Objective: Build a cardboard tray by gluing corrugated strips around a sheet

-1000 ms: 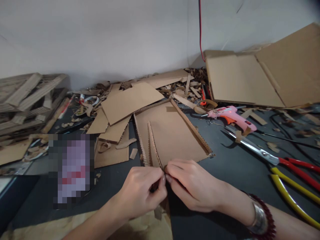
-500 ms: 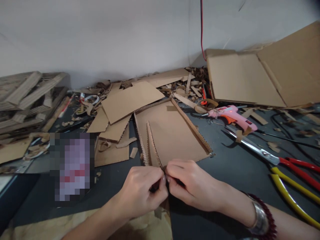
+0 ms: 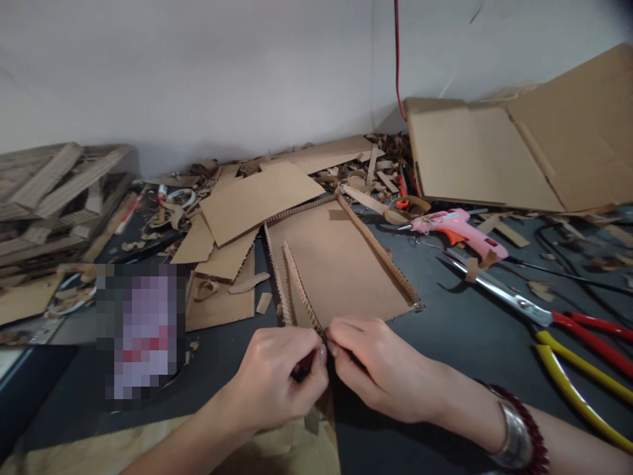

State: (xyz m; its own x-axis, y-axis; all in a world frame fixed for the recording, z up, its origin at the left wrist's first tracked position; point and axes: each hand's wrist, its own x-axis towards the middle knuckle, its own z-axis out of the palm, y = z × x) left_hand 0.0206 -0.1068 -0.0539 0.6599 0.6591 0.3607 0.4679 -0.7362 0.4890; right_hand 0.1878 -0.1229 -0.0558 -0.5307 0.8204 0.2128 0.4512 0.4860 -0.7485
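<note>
Both hands meet over the near edge of a flat cardboard panel [image 3: 341,257]. My left hand [image 3: 284,369] is closed, its thumb and forefinger pinching a narrow corrugated cardboard strip [image 3: 300,285]. Right against it, my right hand [image 3: 378,366] pinches the same strip near its close end. The strip's free end slants away to the left above the panel. Corrugated edging [image 3: 380,254] stands along the panel's right, far and left sides. The strip's near end is hidden by my fingers.
A pink glue gun [image 3: 462,231] and large scissors [image 3: 524,305] with red and yellow handles lie to the right. Loose cardboard sheets [image 3: 262,198] overlap the panel's far left. Cardboard frames [image 3: 59,191] are stacked at left; a folded cardboard sheet [image 3: 479,158] stands at back right.
The strip's free end has swung slightly to the left and down. Both hands keep their pinch in nearly the same place.
</note>
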